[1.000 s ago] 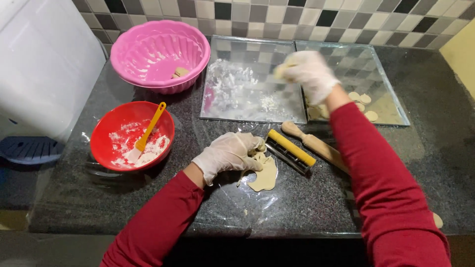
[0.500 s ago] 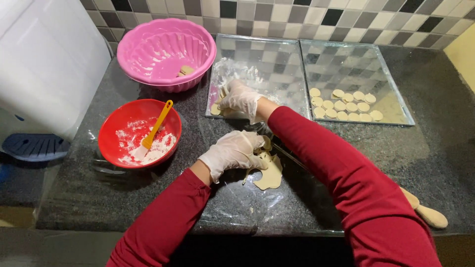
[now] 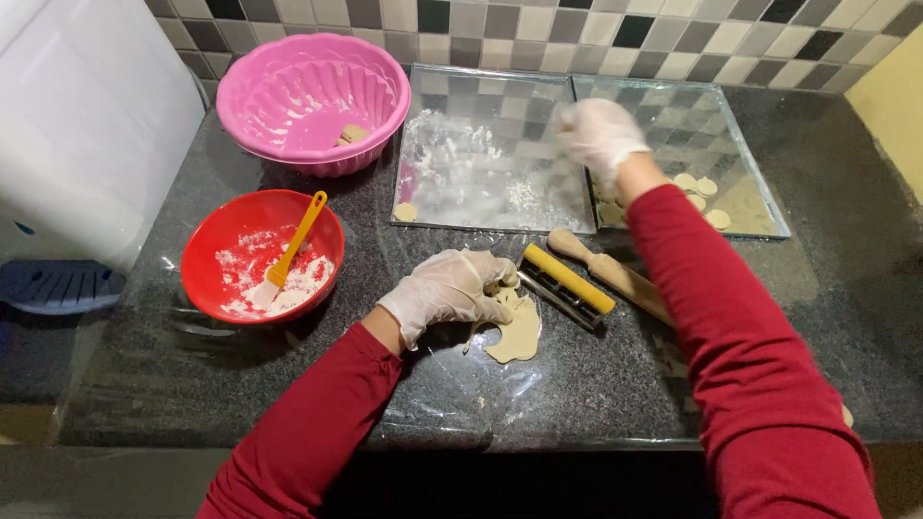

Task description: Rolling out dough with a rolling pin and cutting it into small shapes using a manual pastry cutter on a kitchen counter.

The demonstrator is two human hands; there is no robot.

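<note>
Dough (image 3: 519,332), thin, ragged-edged, beneath gloved left hand (image 3: 450,288)

This is a home kitchen. A dark stone counter (image 3: 769,317) meets a checkered tile wall (image 3: 538,29) at the top. Mixing bowls, a rolling pin (image 3: 611,272) and dough (image 3: 519,332) sit there.

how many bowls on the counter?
2. The pink bowl sits at the back left by the tiled wall; the red bowl, holding flour and a yellow-handled brush, is in front of it, left of the gloved left hand.
</note>
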